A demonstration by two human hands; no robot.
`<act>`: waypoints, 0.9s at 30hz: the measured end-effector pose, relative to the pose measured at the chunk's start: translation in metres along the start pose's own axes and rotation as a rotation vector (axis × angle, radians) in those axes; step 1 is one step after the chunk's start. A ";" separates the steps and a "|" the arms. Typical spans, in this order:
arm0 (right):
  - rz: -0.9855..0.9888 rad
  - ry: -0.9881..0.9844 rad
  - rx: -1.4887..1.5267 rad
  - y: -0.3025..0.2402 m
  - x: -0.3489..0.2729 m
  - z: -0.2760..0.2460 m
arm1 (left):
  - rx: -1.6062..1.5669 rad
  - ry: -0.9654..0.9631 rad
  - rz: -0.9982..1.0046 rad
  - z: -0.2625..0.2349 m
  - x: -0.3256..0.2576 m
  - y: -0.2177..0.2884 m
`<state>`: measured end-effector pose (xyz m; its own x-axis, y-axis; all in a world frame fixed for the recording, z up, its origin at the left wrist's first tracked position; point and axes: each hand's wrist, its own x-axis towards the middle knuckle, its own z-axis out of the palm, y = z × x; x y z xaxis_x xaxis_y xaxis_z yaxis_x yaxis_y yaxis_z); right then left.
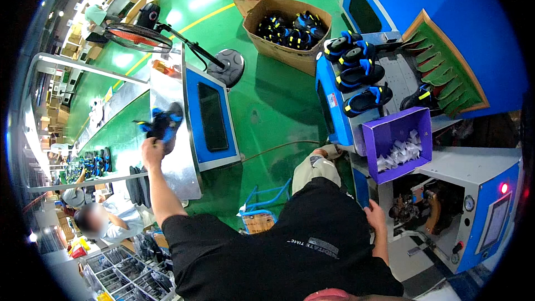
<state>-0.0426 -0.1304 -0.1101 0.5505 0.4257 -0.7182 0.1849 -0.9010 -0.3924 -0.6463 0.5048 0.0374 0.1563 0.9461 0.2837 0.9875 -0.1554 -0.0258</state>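
Note:
My left hand (151, 149) reaches far out to the left and grips a black and blue sandal (165, 122) over the steel top of a blue-sided machine (212, 117). My right hand (374, 213) hangs low at my right side, fingers curled, resting against the edge of a white and blue machine (479, 212); nothing shows in it. Several black and blue sandals (361, 72) lie on the grey bed of the machine ahead on the right.
A purple bin (390, 134) holds white paper pieces. A cardboard box (290, 25) full of sandals stands on the green floor, a smaller empty box behind it. A floor fan (139, 38) stands at left. Another person (103, 217) works by a green conveyor at lower left.

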 end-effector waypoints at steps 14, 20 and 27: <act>-0.266 1.920 -0.036 -0.083 -0.073 -0.274 | -1.232 -0.605 0.776 0.077 -0.111 0.743; 0.044 1.828 -0.925 -0.018 -0.047 -0.310 | -0.893 -0.850 0.751 0.135 -0.179 1.042; 0.187 1.765 -0.889 -0.014 -0.041 -0.294 | -0.855 -0.901 0.548 0.196 -0.230 1.099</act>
<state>0.1714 -0.1599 0.0942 0.5565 0.3010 0.7744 0.0134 -0.9352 0.3539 0.4073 0.1718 -0.2438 0.8058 0.5108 -0.2995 0.5253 -0.3830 0.7599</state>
